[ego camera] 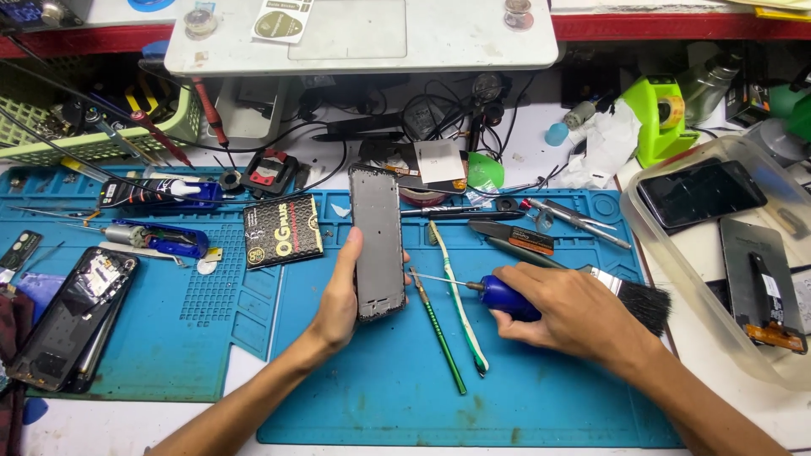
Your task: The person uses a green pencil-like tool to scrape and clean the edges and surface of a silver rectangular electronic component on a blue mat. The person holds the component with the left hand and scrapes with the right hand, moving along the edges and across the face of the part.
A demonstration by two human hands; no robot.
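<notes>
- The left hand is grasping a phone frame, thumb on its left edge, fingertips showing at its right edge; the frame is standing lengthwise over the middle of the blue mat, its far end reaching toward the mat's back edge.
- The right hand is clenching a blue screwdriver; its thin shaft is pointing left, the tip lying just beside the frame's right edge.
- Between the two hands, a green tool and a toothbrush are lying on the mat, slanting toward its front edge.
- A black brush is sticking out from behind the right hand, near the mat's right edge.
- A clear tray is sitting just beyond that edge, holding phones.
- A dark packet is lying just left of the frame; an opened phone is lying well apart, at the left mat's left edge.
- The front half of the mat, below both hands, is lying bare; the back edge is crowded with tweezers, cables and tape.
- The counter's front edge is showing white under the forearms.
</notes>
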